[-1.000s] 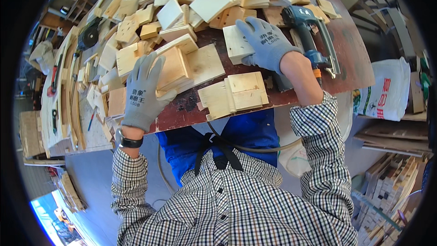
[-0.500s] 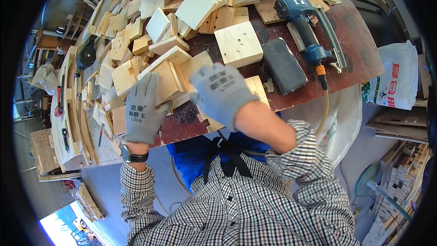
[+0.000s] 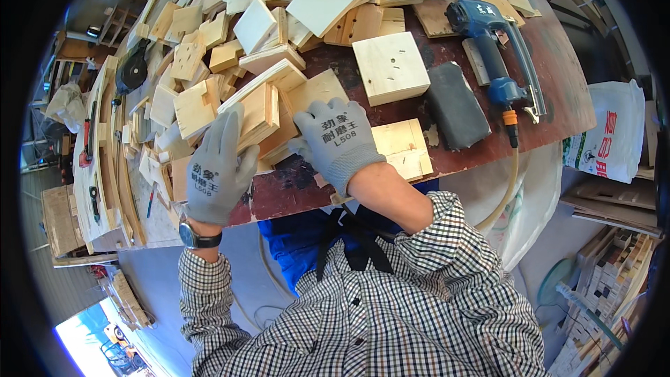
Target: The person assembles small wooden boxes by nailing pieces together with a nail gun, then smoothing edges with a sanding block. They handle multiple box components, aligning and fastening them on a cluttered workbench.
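Note:
My left hand (image 3: 220, 167), in a grey work glove, grips the near left side of a small wooden block (image 3: 259, 113) made of layered pieces, its thumb apart on the near side. My right hand (image 3: 338, 139), gloved alike, is closed at the near edge of a square wooden board (image 3: 321, 89), fingers bent together. What its fingertips press on is partly hidden. Between the hands, more plywood edges stand beside the block. A pale square block (image 3: 392, 68) lies beyond my right hand, and a flat jointed wooden piece (image 3: 403, 148) lies right of it.
A blue nail gun (image 3: 494, 49) with an air hose (image 3: 508, 188) rests at the right, beside a dark grey rectangular block (image 3: 457, 105). Plywood pieces (image 3: 324, 0) are heaped across the far side of the dark red table (image 3: 293, 192). A black tape measure (image 3: 131, 70) sits at the left.
My right hand has turned more upright and its fingers have settled at the square board's near edge. My left hand keeps its place at the block. The whole view has shifted slightly.

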